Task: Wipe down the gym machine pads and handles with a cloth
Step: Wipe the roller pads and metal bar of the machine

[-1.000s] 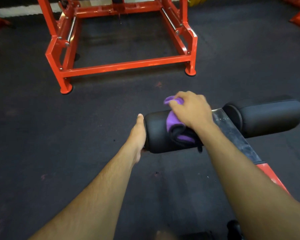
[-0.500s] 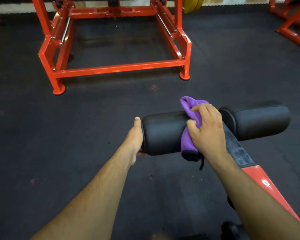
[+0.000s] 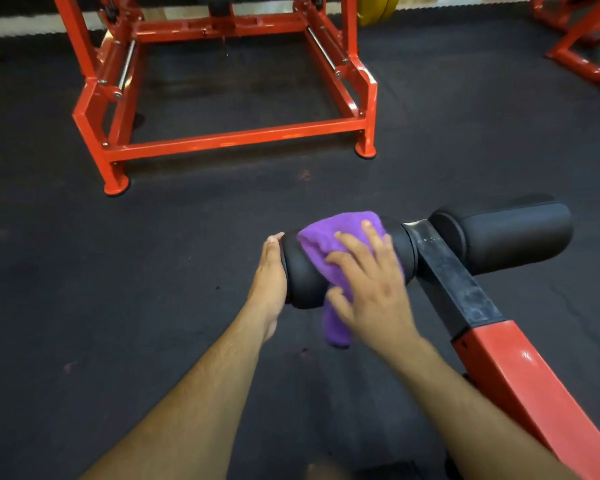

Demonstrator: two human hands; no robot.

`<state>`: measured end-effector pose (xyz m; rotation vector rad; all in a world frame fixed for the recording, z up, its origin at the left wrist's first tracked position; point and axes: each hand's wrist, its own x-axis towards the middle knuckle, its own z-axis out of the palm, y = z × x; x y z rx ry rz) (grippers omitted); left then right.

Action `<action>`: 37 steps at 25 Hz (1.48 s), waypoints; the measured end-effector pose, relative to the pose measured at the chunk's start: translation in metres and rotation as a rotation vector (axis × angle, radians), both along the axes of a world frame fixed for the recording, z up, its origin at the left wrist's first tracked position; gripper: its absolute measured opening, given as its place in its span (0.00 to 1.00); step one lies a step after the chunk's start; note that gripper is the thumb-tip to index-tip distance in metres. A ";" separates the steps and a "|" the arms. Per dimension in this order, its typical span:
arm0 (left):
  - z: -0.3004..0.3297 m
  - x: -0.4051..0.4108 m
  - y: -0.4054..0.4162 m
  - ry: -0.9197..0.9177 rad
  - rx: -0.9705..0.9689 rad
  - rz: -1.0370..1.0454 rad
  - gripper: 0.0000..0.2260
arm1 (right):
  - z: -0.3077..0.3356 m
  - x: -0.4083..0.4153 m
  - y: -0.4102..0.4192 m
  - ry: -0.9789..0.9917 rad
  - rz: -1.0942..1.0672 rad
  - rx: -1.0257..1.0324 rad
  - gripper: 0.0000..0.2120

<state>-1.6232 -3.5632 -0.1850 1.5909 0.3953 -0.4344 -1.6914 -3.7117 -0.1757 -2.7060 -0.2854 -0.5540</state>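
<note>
The purple cloth [image 3: 329,251] drapes over the left roller pad [image 3: 302,271], whose long axis runs left to right. The right hand [image 3: 371,285] presses it flat, fingers spread; the left hand [image 3: 269,271], open, braces the pad's outer end. The unwiped right pad [image 3: 513,237] lies nearer the right hand.

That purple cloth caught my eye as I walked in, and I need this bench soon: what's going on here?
A person is wiping a gym machine's roller pads. The right hand presses a purple cloth over the left black roller pad, fingers spread. The left hand rests flat against that pad's outer end, steadying it. The right roller pad, across the black bar, is bare, with no cloth on it.
</note>
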 end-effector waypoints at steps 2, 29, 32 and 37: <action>0.000 0.002 0.001 0.049 0.022 -0.020 0.25 | 0.007 0.028 -0.015 0.024 -0.103 0.008 0.15; 0.038 -0.153 -0.194 -1.193 0.733 -1.366 0.34 | 0.045 -0.201 -0.336 0.498 -0.380 0.180 0.24; 0.039 -0.157 -0.214 -1.079 0.895 -1.464 0.40 | -0.023 -0.213 -0.344 0.827 -0.277 0.125 0.25; 0.037 -0.165 -0.241 -1.073 0.975 -1.443 0.36 | -0.115 -0.211 -0.303 1.022 0.136 -0.067 0.25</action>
